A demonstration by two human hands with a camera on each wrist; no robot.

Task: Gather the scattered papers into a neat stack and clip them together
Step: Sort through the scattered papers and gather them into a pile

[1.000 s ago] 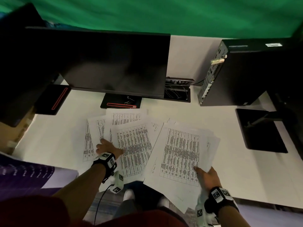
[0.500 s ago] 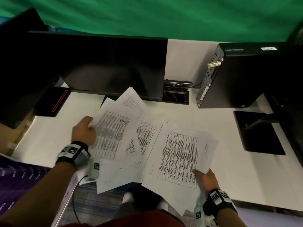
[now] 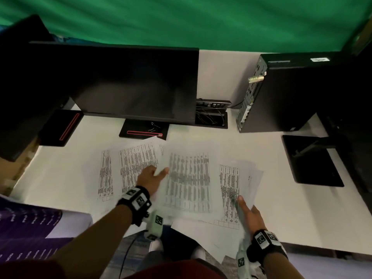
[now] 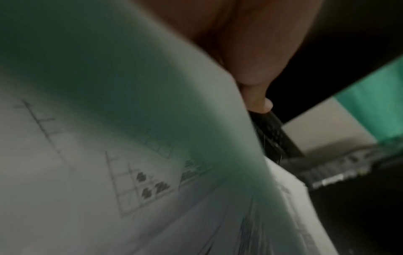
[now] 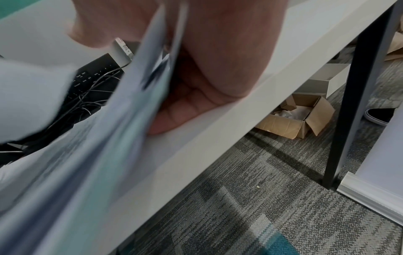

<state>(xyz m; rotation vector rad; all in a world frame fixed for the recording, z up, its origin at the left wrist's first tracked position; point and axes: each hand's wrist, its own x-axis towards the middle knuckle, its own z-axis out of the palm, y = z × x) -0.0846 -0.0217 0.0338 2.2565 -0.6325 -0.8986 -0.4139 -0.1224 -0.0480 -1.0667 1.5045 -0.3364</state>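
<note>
Printed sheets with tables lie spread over the white desk (image 3: pixel 281 204). My left hand (image 3: pixel 154 178) pinches one blurred sheet (image 3: pixel 189 178) at its left edge, thumb on top, and holds it over the pile. In the left wrist view that sheet (image 4: pixel 130 103) covers most of the hand (image 4: pixel 255 82). My right hand (image 3: pixel 248 211) grips the paper stack (image 3: pixel 229 188) at its near right corner, which overhangs the desk edge. The right wrist view has the stack (image 5: pixel 109 138) between thumb and fingers (image 5: pixel 196 96). Two loose sheets (image 3: pixel 105 174) lie to the left. Binder clips (image 3: pixel 153 126) sit on the monitor base.
A dark monitor (image 3: pixel 130 81) stands at the back, a black computer tower (image 3: pixel 291 91) at the back right, and a cable tray (image 3: pixel 211 117) between them. A second monitor base (image 3: pixel 314 162) lies at the right. A cardboard box (image 5: pixel 294 119) sits under the desk.
My left hand picked a sheet up from the left side and swung it right, over the stack. My right hand kept its hold on the stack's corner.
</note>
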